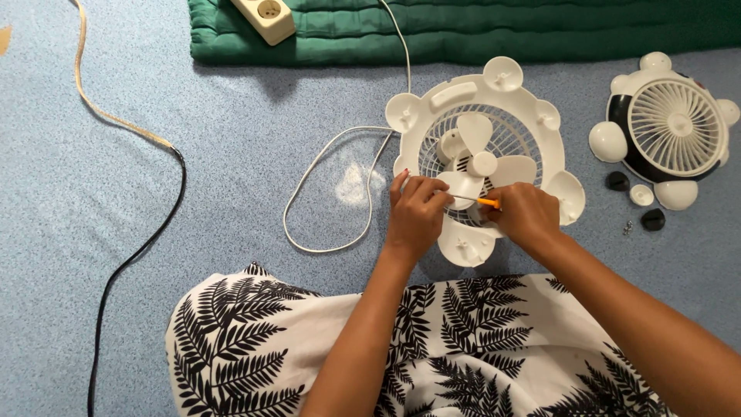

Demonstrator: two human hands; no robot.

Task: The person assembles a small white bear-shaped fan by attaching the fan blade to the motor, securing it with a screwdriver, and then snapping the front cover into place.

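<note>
Front grille (670, 127) already off at 3 o'clock; right hand (527, 216) fingers clamped on orange screwdriver (486, 202), left hand (417, 212) fingers pinching its shaft at the white fan (478, 147), blades not yet removed

Smooth white plastic fan housing (540, 116) on matt speckled blue floor (231, 193)

The floor (116, 100) is covered in speckled blue-grey vinyl with a soft sheen; a pale glare patch shows near its middle. Along the top edge lies a quilted green mat (502, 31), its folded border casting a narrow shadow on the floor. A cream power strip (265, 17) rests on the mat's left end. At the left, a tan strap (108, 116) curves down and joins a black cable (127, 262). Light is even and diffuse.
</note>
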